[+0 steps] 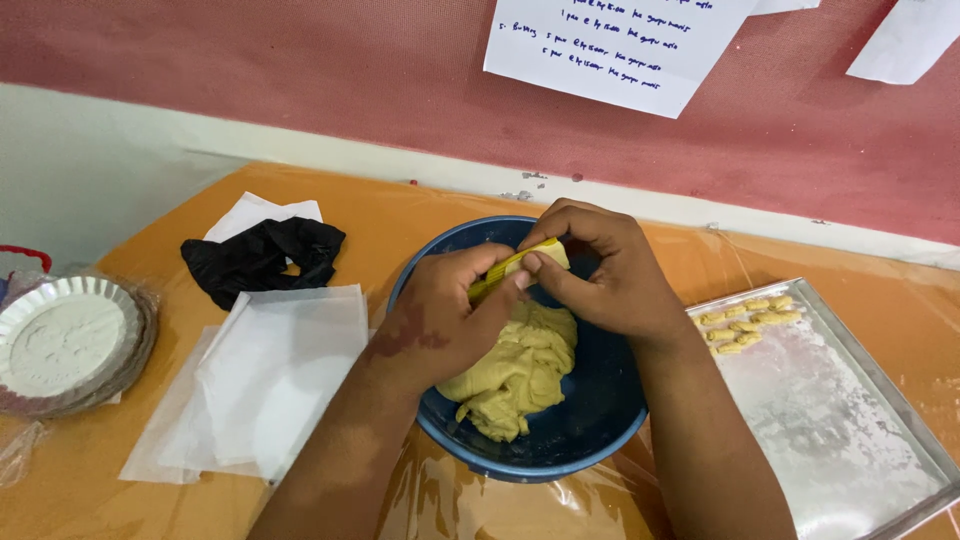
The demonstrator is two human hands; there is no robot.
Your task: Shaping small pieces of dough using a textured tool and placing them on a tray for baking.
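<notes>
A blue bowl (pixel 590 420) sits in front of me with a lump of yellow dough (pixel 520 370) inside. Over the bowl, my left hand (pixel 440 320) grips a small yellow comb-like tool (pixel 510 268). My right hand (pixel 600 275) presses a small piece of dough against that tool with thumb and fingers. Both hands touch each other above the dough.
A floured metal tray (pixel 830 420) at the right holds several small ridged dough pieces (pixel 745 322). White paper sheets (pixel 270 380) and a black glove (pixel 265 255) lie at the left, by a foil plate of flour (pixel 65 340). The table has an orange plastic-covered top (pixel 400 210).
</notes>
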